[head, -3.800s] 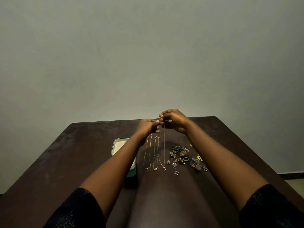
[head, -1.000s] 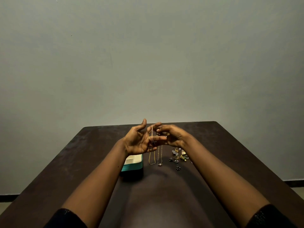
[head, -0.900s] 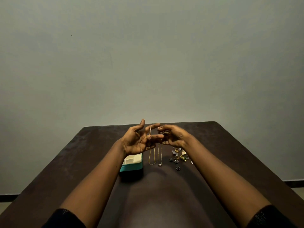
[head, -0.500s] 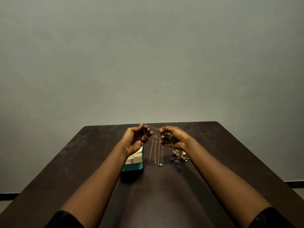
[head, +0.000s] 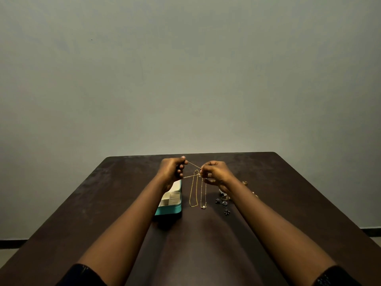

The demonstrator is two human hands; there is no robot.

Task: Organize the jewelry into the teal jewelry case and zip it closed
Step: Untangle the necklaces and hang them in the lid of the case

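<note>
The teal rectangular jewelry case (head: 169, 211) lies on the dark brown counter (head: 99, 203) beneath the left forearm. The forearm covers the case's left and far portions. Only the near wall and part of the cream compartmented interior are visible, and whether a lid is attached cannot be determined. To the right of the case, the cluster of small metal jewelry pieces (head: 224, 200) is partly covered by the right forearm. A few more pieces appear on the far side of that arm. The individual pieces are too small to identify. The black sleeves (head: 82, 275) are cut off by the lower frame edge.

The left hand (head: 171, 171) is held above the counter with its fingers curled inward, gripping a thin gold chain (head: 192, 164). Two strands of this chain leave the left hand, one from the top of the fist and one from the bottom. They converge at the right hand (head: 216, 172), which pinches them between the fingertips with the remaining fingers curled. The chain ends are concealed inside both hands.

Below the gap between the hands, a gold beaded necklace (head: 193, 191) and a fine necklace with a pearl pendant (head: 203, 198) lie side by side on the counter, just right of the case.
</note>
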